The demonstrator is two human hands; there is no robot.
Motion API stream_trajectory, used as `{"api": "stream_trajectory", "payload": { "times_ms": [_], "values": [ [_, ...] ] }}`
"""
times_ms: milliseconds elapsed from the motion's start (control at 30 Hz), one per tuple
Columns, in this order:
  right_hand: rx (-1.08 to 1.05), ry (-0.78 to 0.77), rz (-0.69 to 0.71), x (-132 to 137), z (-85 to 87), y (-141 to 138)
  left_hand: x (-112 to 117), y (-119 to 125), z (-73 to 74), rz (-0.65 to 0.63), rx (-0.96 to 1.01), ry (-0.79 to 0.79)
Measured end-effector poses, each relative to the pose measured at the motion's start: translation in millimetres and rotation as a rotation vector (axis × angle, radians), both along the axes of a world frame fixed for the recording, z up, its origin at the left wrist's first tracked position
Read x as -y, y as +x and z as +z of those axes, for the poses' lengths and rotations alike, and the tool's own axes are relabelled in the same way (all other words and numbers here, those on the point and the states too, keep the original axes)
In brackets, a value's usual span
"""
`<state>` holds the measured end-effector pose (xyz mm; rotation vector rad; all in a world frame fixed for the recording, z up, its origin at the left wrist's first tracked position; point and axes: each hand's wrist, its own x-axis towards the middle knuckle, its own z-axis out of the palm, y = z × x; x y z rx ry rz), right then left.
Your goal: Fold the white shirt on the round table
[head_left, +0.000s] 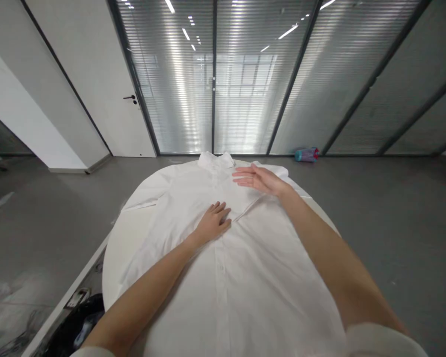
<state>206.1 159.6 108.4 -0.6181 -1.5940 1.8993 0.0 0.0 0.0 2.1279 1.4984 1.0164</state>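
Note:
A white button-up shirt [223, 277] lies spread face up on a round white table [113, 258], its collar [215, 159] at the far end. My left hand [212, 222] rests flat on the chest of the shirt beside the button placket, fingers stretched out. My right hand [258, 178] lies flat farther up, near the collar on the right side, fingers extended and pointing left. Neither hand holds anything. The shirt's left sleeve [144, 198] lies out towards the table's left edge.
Grey floor surrounds the table. A blue and red object [306, 154] lies on the floor by the glass partition wall. A white door [119, 99] stands at the back left. Dark items and a white board [70, 307] sit low at the table's left.

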Motion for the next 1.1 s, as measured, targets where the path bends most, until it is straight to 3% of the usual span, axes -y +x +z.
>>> {"api": "stream_trajectory", "payload": {
  "times_ms": [67, 167, 267, 333, 567, 767, 867, 1000, 1100],
  "values": [
    [-0.255, -0.152, -0.173, -21, -10.7, -24, 0, -1, -0.2, -0.005, -0.017, -0.006],
    [-0.429, -0.384, -0.424, -49, -46.3, -46, 0, -1, 0.4, -0.007, -0.061, -0.025],
    [-0.470, -0.538, -0.553, -69, -81.2, -46, 1, -2, 1.3, -0.002, -0.068, -0.046],
    [-0.511, -0.571, -0.596, -78, -94.3, -40, 1, -2, 1.6, -0.002, -0.051, -0.054],
    [-0.581, -0.592, -0.680, -106, -98.0, -24, 1, -3, -1.7, -0.005, 0.038, 0.011],
    [-0.695, -0.587, -0.878, -117, -95.4, -11, 3, -1, 1.6, 0.001, 0.016, -0.046],
    [-0.752, -0.549, -0.784, -114, -90.6, -12, 3, -1, 2.9, 0.006, 0.009, -0.047],
    [-0.659, -0.554, -0.427, -105, -88.5, -23, 2, -2, 1.0, -0.002, -0.003, -0.008],
    [-0.509, -0.623, -0.418, -102, -91.9, -29, 2, -1, 1.5, 0.004, -0.034, 0.029]
  ]
}}
